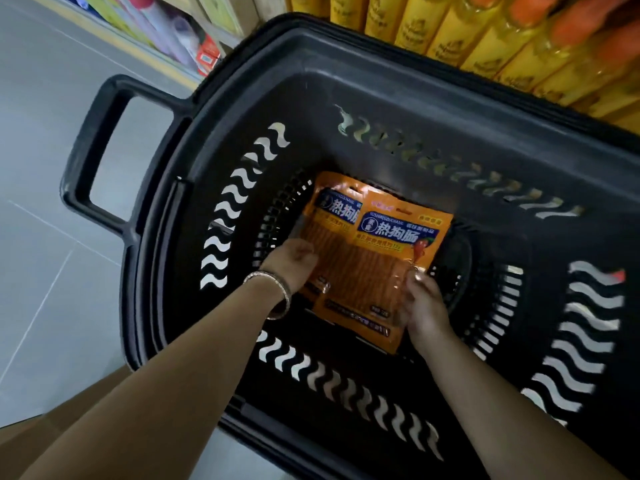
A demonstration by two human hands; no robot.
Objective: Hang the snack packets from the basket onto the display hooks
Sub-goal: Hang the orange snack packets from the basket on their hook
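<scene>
**Both hands on the packets at the bottom of the basket**

The black plastic basket (346,57) stands on the grey tiled floor (52,168), its loop handle (86,143) at the left. It holds two orange snack packets (367,271) and nothing else that shows. They lie flat on the basket's bottom and overlap. The lower packet (330,211) sits further left and far, and the upper packet (394,251) covers its right part.

The left hand (292,259), with a bangle (278,289) at the wrist, has its fingers curled down over the left edge of the pair. The hand hides the spot, so I cannot tell whether it grips one packet or both. The right hand (424,306) pinches the upper packet's near-right edge, with the thumb on top.

The step in hand looks like lifting the packets out. It would go best with both edges raised together, so that the foil stays flat and does not fold. The packets should come clear of the slotted walls before they are turned. Each packet's far end, where the hang slot seems to be, should then face the hooks. If both come up at once, they will need separating before hanging.

No display hooks are in view. At the far right, beyond the rim, stands a row of yellow bottles (485,39) with orange caps.
</scene>
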